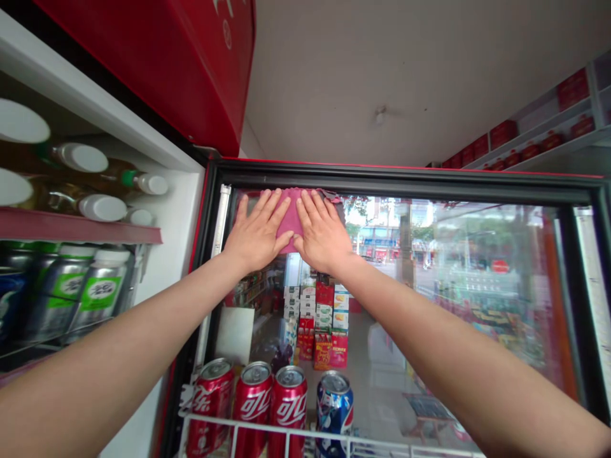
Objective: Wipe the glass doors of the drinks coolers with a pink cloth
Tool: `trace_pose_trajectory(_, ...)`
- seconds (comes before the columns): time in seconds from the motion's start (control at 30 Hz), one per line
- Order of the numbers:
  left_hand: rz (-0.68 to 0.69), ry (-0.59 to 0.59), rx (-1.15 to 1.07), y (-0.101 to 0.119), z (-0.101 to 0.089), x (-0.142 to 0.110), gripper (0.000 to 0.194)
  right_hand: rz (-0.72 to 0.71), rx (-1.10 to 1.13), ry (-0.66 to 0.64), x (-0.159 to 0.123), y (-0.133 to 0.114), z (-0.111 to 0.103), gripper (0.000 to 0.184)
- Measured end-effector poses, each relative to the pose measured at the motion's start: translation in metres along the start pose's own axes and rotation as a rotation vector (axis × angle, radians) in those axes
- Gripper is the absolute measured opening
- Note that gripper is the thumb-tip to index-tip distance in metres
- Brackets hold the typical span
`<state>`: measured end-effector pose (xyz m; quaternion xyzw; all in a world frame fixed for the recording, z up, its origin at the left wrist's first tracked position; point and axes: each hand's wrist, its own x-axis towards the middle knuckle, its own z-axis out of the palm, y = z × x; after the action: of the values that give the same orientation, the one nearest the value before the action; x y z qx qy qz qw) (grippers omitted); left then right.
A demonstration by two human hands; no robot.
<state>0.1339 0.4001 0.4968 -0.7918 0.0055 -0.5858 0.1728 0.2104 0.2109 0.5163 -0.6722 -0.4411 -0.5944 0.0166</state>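
Note:
A pink cloth [292,219] lies flat against the inside of a glass door [377,318], up by the top left corner of its black frame. My left hand [258,232] presses on the left part of the cloth, palm flat and fingers spread. On the right part rests my right hand [322,232], also flat with fingers stretched upward. The two thumbs almost touch over the cloth's lower middle. A dark edge of the cloth is folded along the top, beside my right fingertips. Both palms hide the glass behind them.
Below my hands, red cola cans [255,404] and a blue Pepsi can [335,407] stand in a white wire door rack [305,434]. To the left, the fridge holds bottles [102,207] and green-labelled cans [99,289]. A red canopy [205,70] juts out above.

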Motion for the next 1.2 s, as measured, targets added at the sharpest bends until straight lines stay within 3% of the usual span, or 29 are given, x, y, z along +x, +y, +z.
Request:
trace_pose_trajectory(0.27, -0.019, -0.045, 0.056, -0.038, -0.004, -0.011, 0.083, -0.020, 0.018, 0.013, 0.023, -0.030, 0.011, 0.084)
trace_pose_trajectory(0.53, -0.039, -0.058, 0.102, -0.061, -0.011, -0.021, 0.081, -0.036, 0.025, -0.001, 0.040, -0.054, 0.016, 0.083)
trace_pose_trajectory(0.87, -0.014, -0.095, 0.115, -0.065, -0.010, -0.029, 0.080, -0.015, 0.060, -0.039, 0.038, -0.064, 0.017, 0.083)
trace_pose_trajectory(1.2, 0.012, -0.103, 0.080, -0.055, -0.003, -0.075, 0.080, -0.041, 0.101, -0.030, 0.003, -0.087, 0.037, 0.083)
